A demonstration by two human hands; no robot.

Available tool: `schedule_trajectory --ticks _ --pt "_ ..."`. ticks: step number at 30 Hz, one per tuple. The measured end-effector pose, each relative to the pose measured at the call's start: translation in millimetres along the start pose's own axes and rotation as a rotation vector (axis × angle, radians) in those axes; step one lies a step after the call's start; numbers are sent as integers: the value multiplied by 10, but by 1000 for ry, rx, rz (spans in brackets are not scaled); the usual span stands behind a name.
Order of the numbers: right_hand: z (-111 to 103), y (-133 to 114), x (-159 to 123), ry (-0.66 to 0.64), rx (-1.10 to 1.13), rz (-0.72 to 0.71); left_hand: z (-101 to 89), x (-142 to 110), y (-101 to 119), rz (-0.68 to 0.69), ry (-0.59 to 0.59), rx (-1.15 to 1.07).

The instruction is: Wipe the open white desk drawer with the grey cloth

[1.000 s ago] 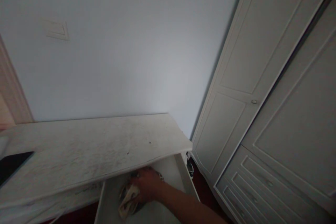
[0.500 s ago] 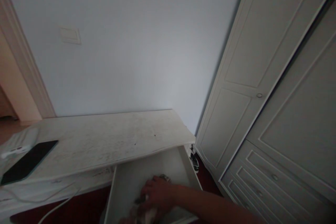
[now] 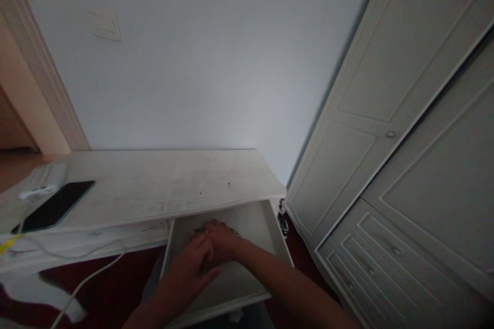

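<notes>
Both my hands are inside a pulled-out white drawer (image 3: 252,288). My right hand (image 3: 221,241) lies low toward the back left, its fingers bent down over small items that it mostly covers. A bit of something patterned (image 3: 235,233) peeks out by its wrist, too blurred to name. My left hand (image 3: 189,270) reaches in from the front left, with its fingertips beside the right hand's knuckles. Its thumb stands away from the stretched fingers, and nothing shows between them.
The white desk top (image 3: 154,180) above the drawer bears a dark phone (image 3: 57,205) and a white power strip (image 3: 44,180). A pale cable (image 3: 90,270) hangs at the left. White wardrobe doors (image 3: 347,164) stand right; a shoe (image 3: 283,225) lies on the dark red floor.
My left hand has come further into the drawer beside the right one. Both hands sit nearer the drawer's back, over the items. The view has tilted slightly down.
</notes>
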State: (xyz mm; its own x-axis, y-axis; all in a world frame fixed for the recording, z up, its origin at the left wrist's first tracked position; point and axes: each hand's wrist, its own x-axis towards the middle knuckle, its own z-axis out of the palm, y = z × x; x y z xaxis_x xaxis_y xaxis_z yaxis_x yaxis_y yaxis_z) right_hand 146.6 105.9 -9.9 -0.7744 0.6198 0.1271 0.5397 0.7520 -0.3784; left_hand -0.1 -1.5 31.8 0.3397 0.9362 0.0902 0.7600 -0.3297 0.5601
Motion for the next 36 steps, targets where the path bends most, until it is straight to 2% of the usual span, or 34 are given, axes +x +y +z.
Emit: schedule_trajectory --ticks 3,5,7,9,11,13,16,18,22,24,26,28,31,34,36 --pt "-70 -80 31 -97 117 -221 -86 108 9 -57 19 144" --pt "-241 7 -115 -139 197 -226 -47 135 -23 -87 -58 242" --pt "-444 140 -409 -139 230 -51 31 154 -57 -114 -182 329" --pt "-627 238 -819 -112 200 117 114 192 -81 -147 -274 403" --pt "-751 251 -1280 -64 173 220 186 275 -89 -135 -312 443" --pt "-776 188 -1712 5 233 311 257 418 -73 -82 -303 438" --pt "-603 55 -2148 112 279 402 413 730 48 -10 -285 433" --pt "-395 4 -2255 175 200 429 575 961 220 32 -239 451" --pt "-8 28 -2207 333 -29 472 952 1299 673 169 -107 444" --pt "100 66 -2176 362 -127 481 1086 1346 830 251 -114 426" --pt "140 90 -2174 410 -218 451 1142 1296 866 339 -173 399" --pt "124 90 -2183 501 -305 369 1117 1160 771 413 -280 355" --pt "55 62 -2169 649 -412 236 960 849 446 428 -433 268" --pt "16 36 -2121 744 -476 186 730 536 55 273 -488 237" --pt "21 30 -2094 784 -508 185 568 394 -160 126 -476 268"
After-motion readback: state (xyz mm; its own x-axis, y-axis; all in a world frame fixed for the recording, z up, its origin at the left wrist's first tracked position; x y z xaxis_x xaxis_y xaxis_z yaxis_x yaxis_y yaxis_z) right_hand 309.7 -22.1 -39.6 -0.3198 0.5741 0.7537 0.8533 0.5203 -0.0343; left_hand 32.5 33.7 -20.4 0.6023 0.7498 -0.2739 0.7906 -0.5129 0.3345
